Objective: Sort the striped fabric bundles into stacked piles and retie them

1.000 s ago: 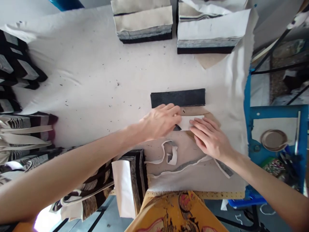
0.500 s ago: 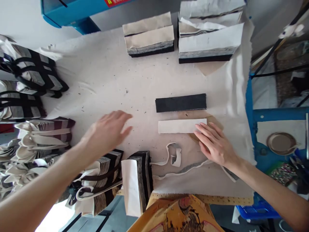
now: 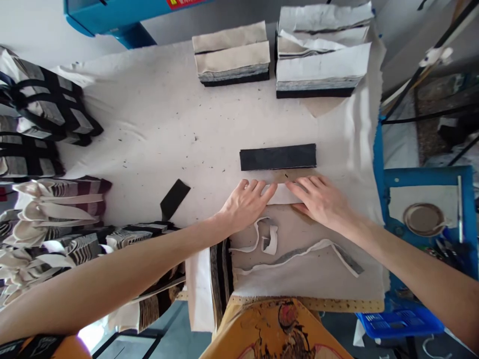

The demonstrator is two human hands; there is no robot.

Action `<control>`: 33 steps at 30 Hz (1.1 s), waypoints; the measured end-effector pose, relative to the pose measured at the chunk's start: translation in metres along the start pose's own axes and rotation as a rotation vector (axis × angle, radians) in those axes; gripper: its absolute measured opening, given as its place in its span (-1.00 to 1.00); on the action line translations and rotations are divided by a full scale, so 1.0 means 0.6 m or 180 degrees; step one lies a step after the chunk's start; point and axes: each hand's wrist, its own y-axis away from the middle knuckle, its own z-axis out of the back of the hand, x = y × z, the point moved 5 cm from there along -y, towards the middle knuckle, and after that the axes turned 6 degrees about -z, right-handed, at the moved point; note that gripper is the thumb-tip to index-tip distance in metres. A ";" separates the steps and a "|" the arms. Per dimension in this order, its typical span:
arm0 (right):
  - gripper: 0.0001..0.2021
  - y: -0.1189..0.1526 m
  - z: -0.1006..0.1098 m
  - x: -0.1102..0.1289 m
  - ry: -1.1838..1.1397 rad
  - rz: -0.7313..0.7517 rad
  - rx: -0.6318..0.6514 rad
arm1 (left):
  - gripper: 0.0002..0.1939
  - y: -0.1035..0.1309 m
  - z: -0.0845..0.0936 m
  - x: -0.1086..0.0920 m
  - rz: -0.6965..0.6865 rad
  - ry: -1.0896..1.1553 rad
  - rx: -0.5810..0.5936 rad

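White strip (image 3: pixel 282 195) runs left-right beneath your left hand (image 3: pixel 244 203) and right hand (image 3: pixel 325 203), neither clearly nearer. Both touch it; can't tell if either pinches.

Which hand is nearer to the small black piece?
Left. The left hand is to the right of the small black piece; the right hand is farther right.
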 end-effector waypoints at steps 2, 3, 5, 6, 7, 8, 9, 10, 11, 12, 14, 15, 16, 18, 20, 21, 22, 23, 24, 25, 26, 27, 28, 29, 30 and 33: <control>-0.61 0.001 0.000 0.000 0.0070 0.0045 -0.0027 | -0.50 0.004 -0.005 -0.002 -0.0047 0.0016 -0.0023; -0.62 0.001 0.000 0.001 0.0103 0.0052 -0.0047 | -0.51 0.005 -0.006 -0.005 -0.0064 0.0009 -0.0046; -0.64 0.001 -0.001 0.003 0.0158 0.0054 -0.0082 | -0.54 0.005 -0.001 -0.012 -0.0117 -0.0073 -0.0149; -0.65 0.001 -0.001 0.005 0.0173 0.0046 -0.0101 | -0.55 0.003 0.005 -0.015 -0.0175 -0.0122 -0.0217; -0.65 0.001 -0.001 0.006 0.0170 0.0032 -0.0117 | -0.58 0.001 0.013 -0.017 -0.0234 -0.0139 -0.0277; -0.65 0.001 0.001 0.007 0.0142 0.0023 -0.0125 | -0.62 -0.003 0.024 -0.016 -0.0268 -0.0104 -0.0325; -0.64 0.000 0.005 0.008 0.0086 0.0016 -0.0138 | -0.66 -0.008 0.035 -0.009 -0.0255 -0.0013 -0.0361; -0.63 -0.001 0.012 0.007 0.0004 0.0007 -0.0173 | -0.69 -0.015 0.047 0.002 -0.0186 0.0118 -0.0401; -0.63 -0.003 0.022 0.005 -0.0091 -0.0009 -0.0227 | -0.70 -0.023 0.059 0.017 -0.0063 0.0253 -0.0449; -0.62 -0.006 0.034 0.001 -0.0187 -0.0035 -0.0309 | -0.69 -0.031 0.070 0.036 0.0080 0.0351 -0.0500; -0.62 -0.017 0.061 -0.014 -0.0342 -0.0139 -0.0517 | -0.65 -0.048 0.083 0.074 0.0257 0.0385 -0.0532; -0.63 -0.025 0.073 -0.024 -0.0396 -0.0209 -0.0603 | -0.61 -0.056 0.083 0.090 0.0287 0.0338 -0.0495; -0.63 -0.034 0.080 -0.035 -0.0437 -0.0270 -0.0645 | -0.57 -0.062 0.081 0.103 0.0293 0.0270 -0.0427; -0.65 -0.055 0.081 -0.056 -0.0501 -0.0321 -0.0610 | -0.50 -0.072 0.070 0.123 0.0306 0.0149 -0.0271; -0.67 -0.075 0.068 -0.073 -0.0541 -0.0301 -0.0460 | -0.49 -0.078 0.060 0.136 0.0350 0.0121 -0.0162; -0.67 -0.083 0.059 -0.079 -0.0561 -0.0284 -0.0370 | -0.51 -0.080 0.056 0.141 0.0361 0.0162 -0.0119; -0.68 -0.089 0.049 -0.085 -0.0593 -0.0272 -0.0286 | -0.54 -0.082 0.054 0.146 0.0361 0.0242 -0.0080; -0.68 -0.093 0.041 -0.089 -0.0641 -0.0267 -0.0209 | -0.57 -0.083 0.053 0.150 0.0349 0.0354 -0.0045; -0.69 -0.096 0.034 -0.094 -0.0695 -0.0274 -0.0146 | -0.62 -0.084 0.054 0.154 0.0333 0.0488 -0.0014; -0.69 -0.097 0.029 -0.097 -0.0739 -0.0287 -0.0095 | -0.66 -0.085 0.056 0.159 0.0327 0.0633 0.0010; -0.69 -0.099 0.026 -0.100 -0.0764 -0.0307 -0.0062 | -0.70 -0.085 0.060 0.165 0.0337 0.0780 0.0029; -0.69 -0.100 0.025 -0.103 -0.0767 -0.0328 -0.0037 | -0.73 -0.085 0.064 0.170 0.0364 0.0915 0.0041; -0.70 -0.101 0.024 -0.106 -0.0757 -0.0347 -0.0018 | -0.76 -0.085 0.068 0.175 0.0402 0.1027 0.0041; -0.70 -0.103 0.024 -0.109 -0.0747 -0.0361 0.0005 | -0.78 -0.084 0.073 0.179 0.0445 0.1108 0.0023; -0.72 -0.106 0.024 -0.112 -0.0752 -0.0378 0.0017 | -0.80 -0.083 0.079 0.182 0.0477 0.1156 -0.0018; -0.79 -0.115 0.027 -0.119 -0.0928 -0.0480 0.0060 | -0.80 -0.077 0.098 0.184 0.0497 0.1120 -0.0228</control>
